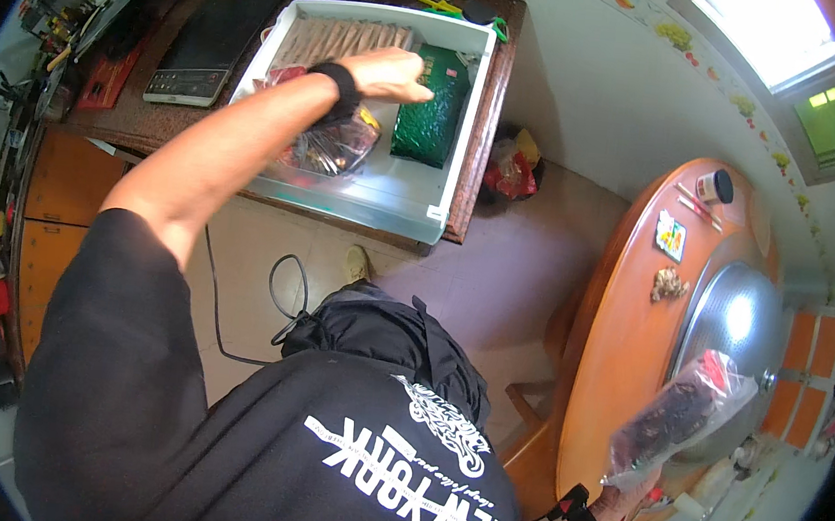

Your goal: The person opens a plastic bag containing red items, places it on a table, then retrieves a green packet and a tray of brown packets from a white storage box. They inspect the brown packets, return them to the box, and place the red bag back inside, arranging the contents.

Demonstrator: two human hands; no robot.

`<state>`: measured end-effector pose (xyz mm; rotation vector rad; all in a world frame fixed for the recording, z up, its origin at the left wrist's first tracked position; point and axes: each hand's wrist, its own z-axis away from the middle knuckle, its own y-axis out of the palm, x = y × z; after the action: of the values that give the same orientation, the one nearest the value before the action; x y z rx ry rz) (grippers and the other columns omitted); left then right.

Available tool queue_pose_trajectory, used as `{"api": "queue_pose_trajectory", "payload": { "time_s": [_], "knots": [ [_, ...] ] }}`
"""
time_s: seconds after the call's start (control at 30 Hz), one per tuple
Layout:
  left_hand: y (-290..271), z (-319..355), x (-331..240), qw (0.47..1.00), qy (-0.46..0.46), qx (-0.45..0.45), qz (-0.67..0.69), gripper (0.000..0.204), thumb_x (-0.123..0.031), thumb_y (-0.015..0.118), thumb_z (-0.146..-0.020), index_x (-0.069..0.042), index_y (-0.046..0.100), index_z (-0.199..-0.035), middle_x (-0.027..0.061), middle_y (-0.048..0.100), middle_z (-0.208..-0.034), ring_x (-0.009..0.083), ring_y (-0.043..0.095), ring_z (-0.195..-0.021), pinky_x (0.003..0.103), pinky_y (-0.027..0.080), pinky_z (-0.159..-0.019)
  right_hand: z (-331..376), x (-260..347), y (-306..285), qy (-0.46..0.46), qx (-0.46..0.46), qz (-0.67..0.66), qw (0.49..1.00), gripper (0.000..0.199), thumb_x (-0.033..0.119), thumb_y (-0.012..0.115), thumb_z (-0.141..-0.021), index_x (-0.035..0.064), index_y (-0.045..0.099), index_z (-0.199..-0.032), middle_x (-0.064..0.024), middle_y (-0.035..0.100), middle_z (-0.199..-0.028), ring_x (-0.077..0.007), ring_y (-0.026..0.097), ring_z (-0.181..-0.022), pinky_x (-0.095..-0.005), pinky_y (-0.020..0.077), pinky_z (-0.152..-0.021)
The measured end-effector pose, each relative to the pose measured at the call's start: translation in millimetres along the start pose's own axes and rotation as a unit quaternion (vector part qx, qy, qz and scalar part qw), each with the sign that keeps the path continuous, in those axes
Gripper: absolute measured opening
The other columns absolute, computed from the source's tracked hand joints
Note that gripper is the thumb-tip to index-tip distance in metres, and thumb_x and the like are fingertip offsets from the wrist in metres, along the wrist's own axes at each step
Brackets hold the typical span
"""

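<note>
here the white tray (pixel 407 214) on the dark counter serves as landmark. the left hand (pixel 395 73) reaches into the tray, fingers curled onto the green packet (pixel 432 106), whose long axis runs toward the tray's near rim. the right hand (pixel 620 501), well apart from the tray beside the round orange table (pixel 610 349), pinches a clear bag of dark food (pixel 674 416).

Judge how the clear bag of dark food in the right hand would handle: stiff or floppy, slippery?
The clear bag juts upward from the right hand without drooping, so probably stiff, perhaps frozen. Its glossy film looks slippery. The dark contents look dense, probably heavy for its size.
</note>
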<state>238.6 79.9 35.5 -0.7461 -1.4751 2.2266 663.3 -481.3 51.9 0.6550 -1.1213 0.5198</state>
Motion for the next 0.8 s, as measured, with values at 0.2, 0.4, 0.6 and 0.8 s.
{"api": "queue_pose_trajectory", "payload": {
  "time_s": [0.2,0.4,0.6,0.8],
  "knots": [
    [31,-39,-30,0.992,-0.104,-0.05,0.053,0.079,-0.052,0.065,-0.083,0.013,0.054,-0.126,0.033,0.06,-0.122,0.0441,0.061,-0.113,0.05,0.049,-0.098,-28,-2,68,-0.038,0.067,0.029,0.997,0.058,0.034,0.065,-0.094,-0.0022,0.049,-0.137,-0.0115,0.061,-0.125,-0.0247,0.063,-0.108,-0.0382,0.0528,-0.092],
    [62,-61,-40,0.98,-0.192,-0.055,0.018,0.088,-0.044,0.065,-0.08,0.017,0.038,-0.139,0.0341,0.042,-0.14,0.0468,0.048,-0.131,0.05,0.04,-0.109,-8,3,107,-0.038,0.011,0.052,0.998,0.057,0.026,0.069,-0.089,-0.0058,0.05,-0.132,-0.0135,0.064,-0.117,-0.0257,0.066,-0.098,-0.0387,0.0555,-0.087],
    [67,-62,-40,0.962,-0.241,-0.046,0.116,0.09,-0.033,0.068,-0.078,0.008,0.025,-0.146,0.033,0.026,-0.148,0.0518,0.045,-0.133,0.049,0.04,-0.111,19,-2,103,0.013,-0.028,0.05,0.998,0.061,0.029,0.068,-0.088,-0.0075,0.049,-0.132,-0.0157,0.063,-0.118,-0.0264,0.066,-0.098,-0.0395,0.0553,-0.086],
    [64,-59,-33,0.942,-0.272,-0.071,0.184,0.103,-0.039,0.077,-0.07,0.005,0.024,-0.146,0.0369,0.031,-0.145,0.051,0.045,-0.133,0.048,0.041,-0.111,38,-6,92,-0.007,-0.054,0.049,0.997,0.061,0.032,0.069,-0.087,-0.0075,0.051,-0.13,-0.0143,0.065,-0.114,-0.0254,0.067,-0.095,-0.0387,0.0556,-0.083]
  ]
}}
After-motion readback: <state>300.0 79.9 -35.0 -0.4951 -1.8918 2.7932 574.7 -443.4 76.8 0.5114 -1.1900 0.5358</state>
